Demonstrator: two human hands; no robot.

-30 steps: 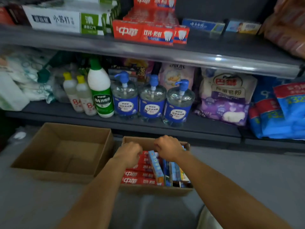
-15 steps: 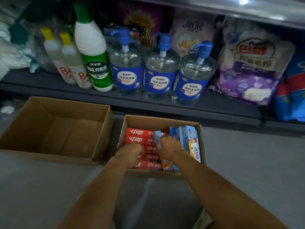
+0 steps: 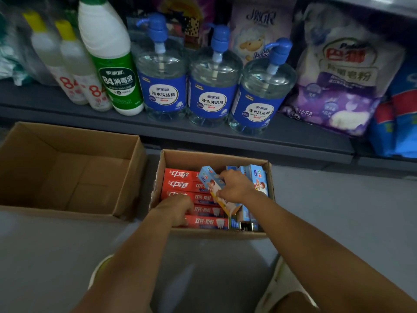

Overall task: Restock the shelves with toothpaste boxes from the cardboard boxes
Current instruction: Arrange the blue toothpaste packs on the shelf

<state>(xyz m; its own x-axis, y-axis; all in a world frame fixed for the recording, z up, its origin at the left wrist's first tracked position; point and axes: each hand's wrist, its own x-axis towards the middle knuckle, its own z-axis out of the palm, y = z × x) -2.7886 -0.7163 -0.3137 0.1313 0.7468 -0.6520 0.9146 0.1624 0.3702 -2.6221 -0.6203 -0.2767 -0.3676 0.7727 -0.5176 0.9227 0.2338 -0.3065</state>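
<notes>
The right hand (image 3: pixel 235 187) grips a light blue toothpaste box (image 3: pixel 215 188), fingers curled over its top edge, tilting it up out of the carton (image 3: pixel 214 158). The left hand (image 3: pixel 178 210) lies curled on the red toothpaste boxes (image 3: pixel 188 185); whether it grips one I cannot tell, as the fingertips are hidden. It probably steadies the red stack so that only the blue box lifts free.

The red boxes lie flat in a stack on the carton's left side, while more blue boxes (image 3: pixel 257 179) stand on edge on the right. An empty carton (image 3: pixel 67 168) sits just beside it on the floor. Beyond them the low shelf (image 3: pixel 67 114) carries pump bottles (image 3: pixel 212 86), a green and white bottle (image 3: pixel 112 64) and a purple bag (image 3: pixel 338 71).

Half a second ago the blue box lay lower among the others; now its far end has risen clear and slants over the red ones. The view has also dipped closer to the carton.
</notes>
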